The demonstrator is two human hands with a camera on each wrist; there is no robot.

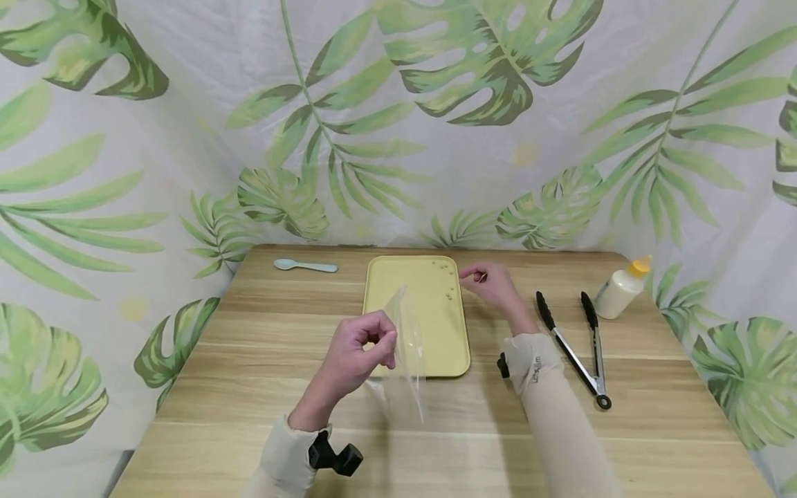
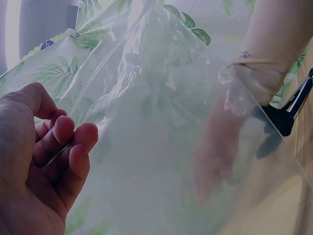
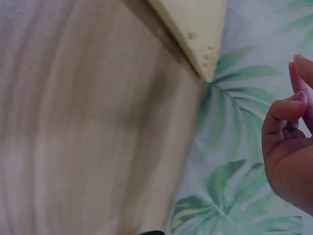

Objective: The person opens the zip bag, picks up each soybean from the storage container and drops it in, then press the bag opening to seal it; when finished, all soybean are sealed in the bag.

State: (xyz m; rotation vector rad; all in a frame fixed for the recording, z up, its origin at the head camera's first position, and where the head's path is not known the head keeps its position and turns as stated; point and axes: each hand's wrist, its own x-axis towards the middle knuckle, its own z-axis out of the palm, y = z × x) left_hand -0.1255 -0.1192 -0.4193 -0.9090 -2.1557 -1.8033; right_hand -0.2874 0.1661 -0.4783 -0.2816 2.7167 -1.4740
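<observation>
My left hand [image 1: 364, 349] pinches a clear plastic bag [image 1: 407, 346] by its edge, and the bag hangs in front of the yellow tray [image 1: 414, 363]. In the left wrist view, the thin film of the bag [image 2: 146, 107] spreads out from between the curled fingers. Several small beige pellets [image 1: 450, 297] lie along the right side of the tray, mostly toward its far corner. Just off that side is my right hand [image 1: 492, 285], fingertips drawn close together. Whether they pinch anything small cannot be made out, even in the right wrist view.
Tongs [image 1: 582, 356] with black tips lie spread to the right of the right forearm. Behind them stands a white bottle [image 1: 619, 294] with an orange cap. A pale blue spoon [image 1: 305, 265] lies at the far left of the wooden table [image 1: 249, 387]. A leaf-patterned cloth hangs behind.
</observation>
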